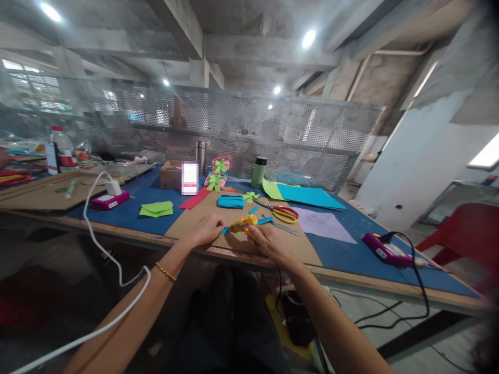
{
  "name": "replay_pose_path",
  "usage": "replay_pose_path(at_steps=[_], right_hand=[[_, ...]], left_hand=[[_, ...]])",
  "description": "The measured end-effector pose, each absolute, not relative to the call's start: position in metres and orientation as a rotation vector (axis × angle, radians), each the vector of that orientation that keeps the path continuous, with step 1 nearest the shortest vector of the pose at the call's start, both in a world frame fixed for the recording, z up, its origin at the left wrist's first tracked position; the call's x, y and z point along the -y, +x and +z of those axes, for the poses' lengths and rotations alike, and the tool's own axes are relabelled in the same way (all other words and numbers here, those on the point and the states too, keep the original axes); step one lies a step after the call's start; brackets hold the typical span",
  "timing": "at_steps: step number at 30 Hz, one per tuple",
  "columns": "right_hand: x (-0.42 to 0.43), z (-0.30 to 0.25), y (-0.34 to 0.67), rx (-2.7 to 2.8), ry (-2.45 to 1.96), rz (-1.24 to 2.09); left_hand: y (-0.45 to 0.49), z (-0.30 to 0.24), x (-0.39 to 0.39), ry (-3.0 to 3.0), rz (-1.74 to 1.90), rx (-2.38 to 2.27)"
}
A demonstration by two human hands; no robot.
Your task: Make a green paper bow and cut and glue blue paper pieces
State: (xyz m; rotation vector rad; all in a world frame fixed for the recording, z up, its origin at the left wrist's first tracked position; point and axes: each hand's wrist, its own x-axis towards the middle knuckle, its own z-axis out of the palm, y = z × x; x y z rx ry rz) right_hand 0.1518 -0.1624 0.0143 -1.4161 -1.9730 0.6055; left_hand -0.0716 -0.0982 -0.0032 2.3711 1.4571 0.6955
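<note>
My right hand [271, 243] is closed around a yellow glue gun [242, 224] whose nozzle points left at a small blue paper strip [226, 230]. My left hand [206, 229] pinches that strip down on the brown cardboard sheet [304, 249] near the table's front edge. A gold bracelet sits on my left wrist. Past the gun lie another blue strip [265, 221], a folded blue paper piece [231, 202] and a small green paper bow [251, 196].
Red and yellow scissors [286, 213] lie behind my right hand. Green paper [156, 209], teal sheets [307, 196], a pale purple sheet [323, 224], two magenta devices [109, 200] [385, 250] with cables, a cardboard box [170, 174], two flasks [258, 171] and a red chair [465, 234] surround the blue table.
</note>
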Motion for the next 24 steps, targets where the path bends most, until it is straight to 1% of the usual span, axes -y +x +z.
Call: replay_pose_path(at_steps=[9,24], right_hand=[[0.164,0.018,0.153,1.970,-1.442,0.588],[0.163,0.016,0.151,1.963,-1.430,0.608]], left_hand=[[-0.077,-0.010,0.088,2.337,0.746,-1.333],[-0.079,-0.013,0.083,2.359,0.733,-1.318]])
